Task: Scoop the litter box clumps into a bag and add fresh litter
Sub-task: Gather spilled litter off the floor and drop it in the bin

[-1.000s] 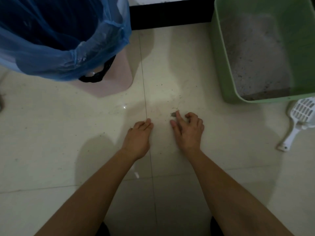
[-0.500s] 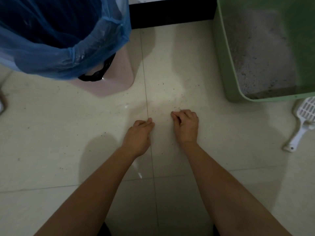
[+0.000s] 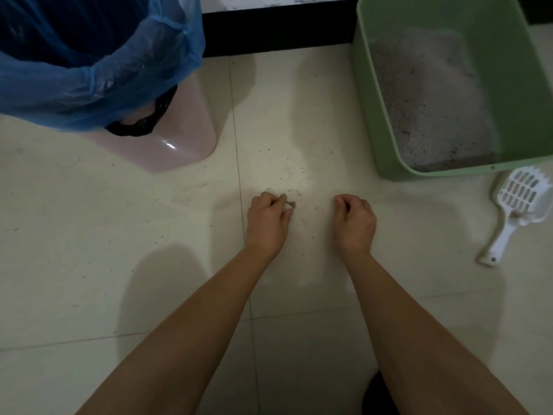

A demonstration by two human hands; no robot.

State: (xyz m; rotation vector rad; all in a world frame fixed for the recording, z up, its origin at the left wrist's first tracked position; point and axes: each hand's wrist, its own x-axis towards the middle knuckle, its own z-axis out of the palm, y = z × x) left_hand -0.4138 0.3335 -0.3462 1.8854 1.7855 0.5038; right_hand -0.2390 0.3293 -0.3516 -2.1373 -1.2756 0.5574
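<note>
Green litter box, blue bag, pink bin, white slotted scoop.

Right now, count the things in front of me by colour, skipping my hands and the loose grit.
Blue: 1, bin bag
Pink: 1, bin
Black: 1, loop under the bag
Green: 1, litter box
White: 1, litter scoop
Total: 5

The bin stands far left, the litter box far right, the scoop beside its near corner.
</note>
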